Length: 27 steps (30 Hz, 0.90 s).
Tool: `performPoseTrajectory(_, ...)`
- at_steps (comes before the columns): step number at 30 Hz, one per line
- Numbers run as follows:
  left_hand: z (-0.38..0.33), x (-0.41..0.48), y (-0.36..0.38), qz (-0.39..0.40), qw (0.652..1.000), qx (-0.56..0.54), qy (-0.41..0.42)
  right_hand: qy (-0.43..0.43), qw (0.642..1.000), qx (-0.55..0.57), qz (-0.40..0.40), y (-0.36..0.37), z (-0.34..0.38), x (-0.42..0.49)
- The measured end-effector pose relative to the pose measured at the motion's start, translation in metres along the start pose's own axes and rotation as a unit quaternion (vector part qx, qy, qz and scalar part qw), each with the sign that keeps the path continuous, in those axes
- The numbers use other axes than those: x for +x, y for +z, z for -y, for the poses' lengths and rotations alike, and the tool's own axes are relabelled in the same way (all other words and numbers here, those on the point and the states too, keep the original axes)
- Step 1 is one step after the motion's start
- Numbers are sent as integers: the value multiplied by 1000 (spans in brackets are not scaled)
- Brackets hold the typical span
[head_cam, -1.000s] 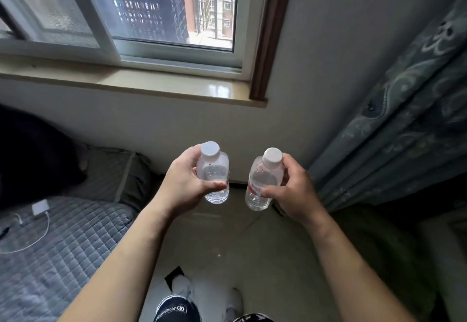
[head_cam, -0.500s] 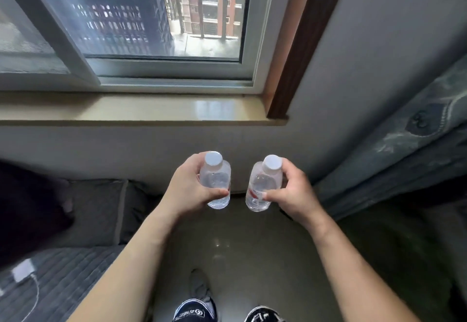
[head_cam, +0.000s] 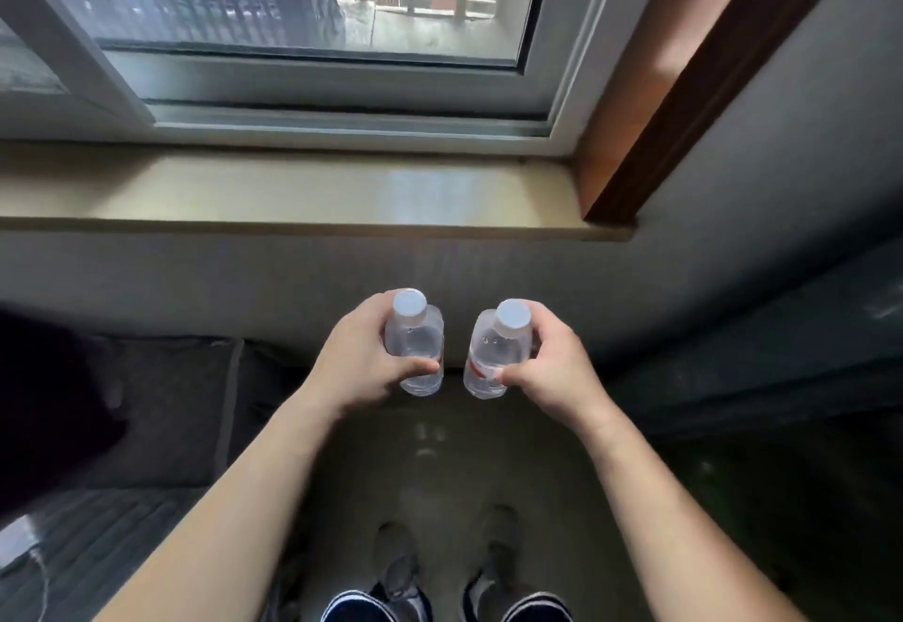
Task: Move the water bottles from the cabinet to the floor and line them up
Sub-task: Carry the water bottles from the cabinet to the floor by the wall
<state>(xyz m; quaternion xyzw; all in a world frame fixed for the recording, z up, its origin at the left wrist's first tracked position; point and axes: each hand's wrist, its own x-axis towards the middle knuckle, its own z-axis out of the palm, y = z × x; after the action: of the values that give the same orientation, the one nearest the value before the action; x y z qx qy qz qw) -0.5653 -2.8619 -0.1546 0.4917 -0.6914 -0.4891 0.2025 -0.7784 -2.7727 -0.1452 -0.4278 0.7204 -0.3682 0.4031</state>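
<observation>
Both hands hold a bottle: my left hand [head_cam: 359,367] grips one water bottle [head_cam: 418,345], my right hand [head_cam: 554,367] the other bottle [head_cam: 493,357], upright, side by side above the floor [head_cam: 440,465] below the windowsill [head_cam: 293,191].

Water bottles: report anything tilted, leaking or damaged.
Nothing stands out. The left hand grips the left bottle, the right hand the right bottle; both are capped and roughly upright. No leak or dent shows, though the frame is slightly blurred.
</observation>
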Motion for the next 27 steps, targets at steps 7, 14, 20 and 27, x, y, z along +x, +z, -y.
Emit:
performPoseTrajectory(7,101,58,55,-23,998,-19,-47,15,998,53,22,53,-99,71)
performPoseTrajectory(14,232,109,122,-30,999,-3,-24,10,999,32,36,110,-227,138)
performPoseTrajectory(20,318,139,172,-25,1000,-2,4,18,1000,10,13,150,-325,189)
performPoseTrajectory(27,411,166,226,-18,1000,11,-18,37,999,15,14,183,-417,225)
